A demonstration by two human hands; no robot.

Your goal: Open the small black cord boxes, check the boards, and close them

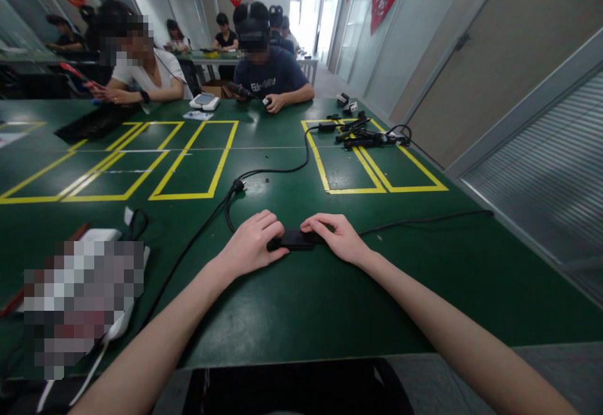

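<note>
A black power adapter lies on the green table in front of me, with a black cable running from each end. My left hand has its thumb and fingers closed around the adapter's left end, where the cable meets it. Over the right end curves my right hand, its fingertips pressed on the top; its thumb is partly hidden. The left cable loops up past a black plug, and the right cable stretches to the table's right edge.
Yellow tape rectangles mark the green table. A pile of black cables and adapters sits at the far right. At left lies a blurred-out item beside a white power strip. Two people work across the table, one holding a black tool.
</note>
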